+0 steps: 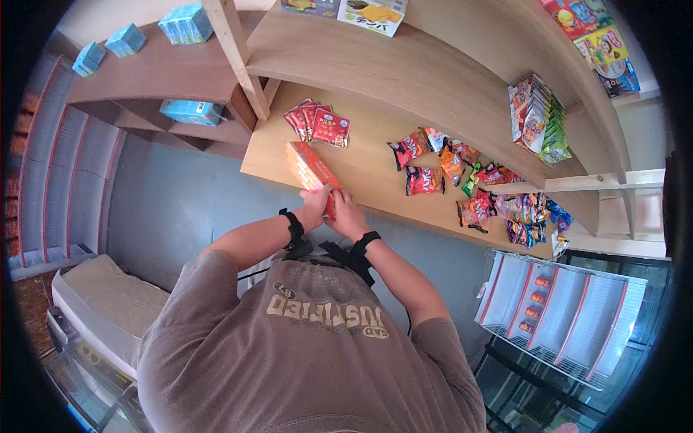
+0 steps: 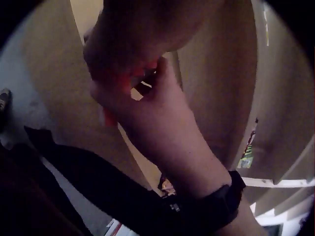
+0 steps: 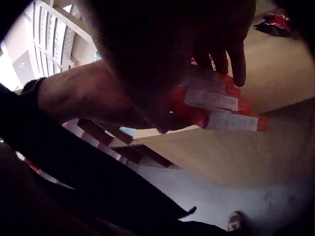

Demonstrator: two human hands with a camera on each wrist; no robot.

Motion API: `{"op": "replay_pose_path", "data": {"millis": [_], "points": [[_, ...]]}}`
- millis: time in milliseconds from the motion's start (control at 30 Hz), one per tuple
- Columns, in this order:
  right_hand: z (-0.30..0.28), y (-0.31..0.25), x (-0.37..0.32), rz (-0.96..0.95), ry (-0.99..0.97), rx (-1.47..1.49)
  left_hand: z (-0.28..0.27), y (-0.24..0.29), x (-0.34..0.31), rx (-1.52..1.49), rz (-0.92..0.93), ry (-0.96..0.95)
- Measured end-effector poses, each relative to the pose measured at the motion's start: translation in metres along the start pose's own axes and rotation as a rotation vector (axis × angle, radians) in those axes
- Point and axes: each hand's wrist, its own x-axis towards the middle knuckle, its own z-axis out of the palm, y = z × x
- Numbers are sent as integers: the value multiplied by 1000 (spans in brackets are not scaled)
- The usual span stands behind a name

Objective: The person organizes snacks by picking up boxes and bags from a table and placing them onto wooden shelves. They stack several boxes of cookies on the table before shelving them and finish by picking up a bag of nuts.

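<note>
Both hands hold a stack of red-orange packets [image 1: 312, 170] at the wooden counter's front edge. The left hand [image 1: 315, 205] grips its near end from the left, and the right hand [image 1: 349, 216] is against it from the right, touching the left. In the right wrist view the packets [image 3: 221, 102] show white labels on their narrow sides, slightly staggered, with the right hand's fingers [image 3: 237, 64] bent over them. Dim light and the hands hide most of the stack in the left wrist view, where the right hand [image 2: 157, 105] shows beside it. Several red square packets [image 1: 330, 128] lie fanned behind.
Assorted snack bags [image 1: 424, 180] lie along the right of the counter [image 1: 368, 184]. Wooden shelves [image 1: 375, 68] rise above it, holding boxed goods. Blue packs [image 1: 191, 112] stand on the brown shelf at left. A white wire rack [image 1: 570, 307] stands at lower right.
</note>
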Motion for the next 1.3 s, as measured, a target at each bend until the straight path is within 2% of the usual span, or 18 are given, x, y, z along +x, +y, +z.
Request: {"op": "replay_pose_path", "data": {"millis": [100, 167, 233, 300, 367, 433, 467, 500, 567, 600, 667, 700, 767, 867, 1000, 1033, 1100, 1300], "points": [[4, 2, 7, 101, -6, -43, -2, -7, 20, 60, -46, 0], [5, 6, 8, 103, 27, -12, -3, -17, 38, 36, -5, -190], [7, 14, 13, 63, 117, -89, -4, -25, 57, 42, -57, -189], [11, 26, 21, 64, 148, -50, -6, -10, 43, 26, 5, -404], [9, 42, 28, 69, 142, 53, -11, 3, 29, 75, -32, -450], [-8, 43, 34, 127, 115, 99, -17, 7, 37, 475, 112, -265], [-12, 46, 37, 204, 105, 77, -30, -11, 72, 638, 270, -209], [-15, 51, 39, 283, 95, 54, -42, -5, 77, 653, 264, -210], [-10, 67, 44, 248, 160, 25, -58, 12, 80, 851, 717, -62], [-14, 68, 44, 238, 190, 51, -62, 26, 77, 864, 714, -66], [-19, 68, 44, 257, 197, 69, -64, 59, 68, 1174, 1032, 50], [-17, 70, 45, 263, 199, 76, -61, 74, 63, 1183, 1031, 45], [-13, 76, 46, 280, 118, 108, -50, 99, 56, 1336, 1345, -24], [-10, 77, 47, 297, 81, 142, -35, 116, 60, 1592, 1462, -86], [-11, 81, 42, 177, 180, 106, -29, 120, 76, 1902, 1410, -271], [-14, 80, 41, 214, 180, 74, -28, 118, 74, 1904, 1415, -280], [-24, 76, 39, 254, 184, 43, -28, 114, 68, 1928, 1214, -300], [-21, 100, 27, 428, 349, 20, -42, 104, 79, 1724, 1092, -244]]}}
